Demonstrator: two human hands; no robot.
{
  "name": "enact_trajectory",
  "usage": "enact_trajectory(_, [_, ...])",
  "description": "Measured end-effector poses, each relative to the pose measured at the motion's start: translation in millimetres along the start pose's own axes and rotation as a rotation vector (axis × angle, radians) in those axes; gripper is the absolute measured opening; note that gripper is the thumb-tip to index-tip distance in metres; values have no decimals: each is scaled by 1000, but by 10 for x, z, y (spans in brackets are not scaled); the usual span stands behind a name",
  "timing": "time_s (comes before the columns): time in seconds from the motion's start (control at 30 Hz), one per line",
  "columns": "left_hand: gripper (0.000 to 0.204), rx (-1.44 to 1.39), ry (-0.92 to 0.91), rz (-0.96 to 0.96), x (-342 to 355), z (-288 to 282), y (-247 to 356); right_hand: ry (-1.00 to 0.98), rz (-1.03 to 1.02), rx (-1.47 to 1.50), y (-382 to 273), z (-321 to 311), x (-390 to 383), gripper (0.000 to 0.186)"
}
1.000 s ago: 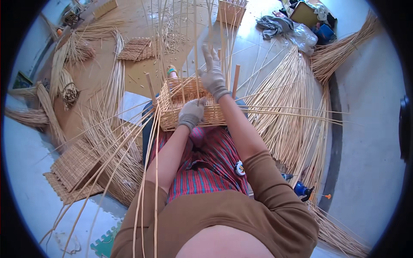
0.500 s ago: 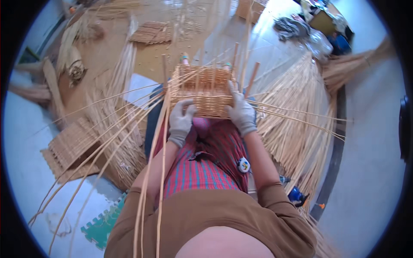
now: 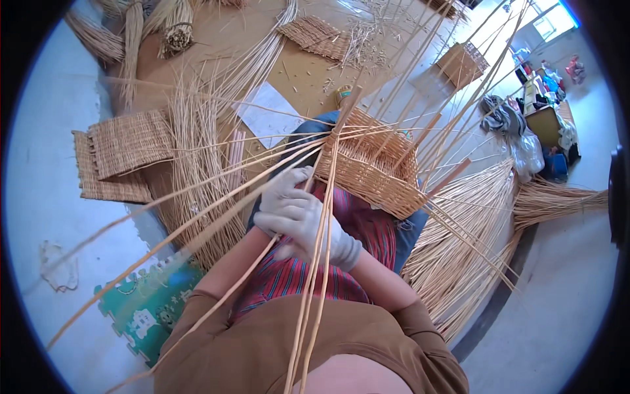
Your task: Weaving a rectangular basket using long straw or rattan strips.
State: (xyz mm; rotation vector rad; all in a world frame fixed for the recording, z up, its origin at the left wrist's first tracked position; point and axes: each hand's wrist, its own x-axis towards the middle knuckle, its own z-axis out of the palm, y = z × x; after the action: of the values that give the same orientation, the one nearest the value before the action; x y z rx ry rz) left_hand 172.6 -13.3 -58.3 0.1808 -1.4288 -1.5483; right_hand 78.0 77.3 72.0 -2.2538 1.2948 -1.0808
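Basket (image 3: pixel 371 180): tilted on the lap (image 3: pixel 377 238), walls woven — apparently part-finished.
Rods (image 3: pixel 330 177): long ends left unwoven, splaying from one corner.
Left hand (image 3: pixel 282 188), right hand (image 3: pixel 315 230): overlapping beside that corner, fingers curled — what either grips cannot be told.
Hard to see: blurred rods at left; ends cut off below.

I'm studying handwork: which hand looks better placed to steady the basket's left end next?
Probably the left hand: its fingers are nearer the basket's left end, while the right hand lies lower, crossed over toward the left forearm.
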Motion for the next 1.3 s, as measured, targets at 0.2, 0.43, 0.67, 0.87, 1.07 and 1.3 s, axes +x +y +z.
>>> enact_trajectory(0.2, [58, 442, -394, -117, 741, 416, 602, -185, 159, -95, -76, -136, -277, 31])
enact_trajectory(0.43, [29, 138, -71, -79, 779, 139, 216, 825, 593, 547, 794, -730, -1205, 52])
enact_trajectory(0.67, [55, 131, 210, -223, 173, 398, -11, 1034, 548, 646, 1234, -706, -1392, 37])
enact_trajectory(0.87, [72, 50, -86, -445, 960, 473, -322, 1002, 954, 400, 1085, -762, -1556, 17])
enact_trajectory(1.07, [77, 89, -176, -683, 1000, 319, -921, 1102, 724, -77, 1241, -965, -751, 5])
enact_trajectory(1.3, [45, 93, 47, -476, 819, 348, -1105, 948, 476, -90, 1804, -1017, 251, 72])
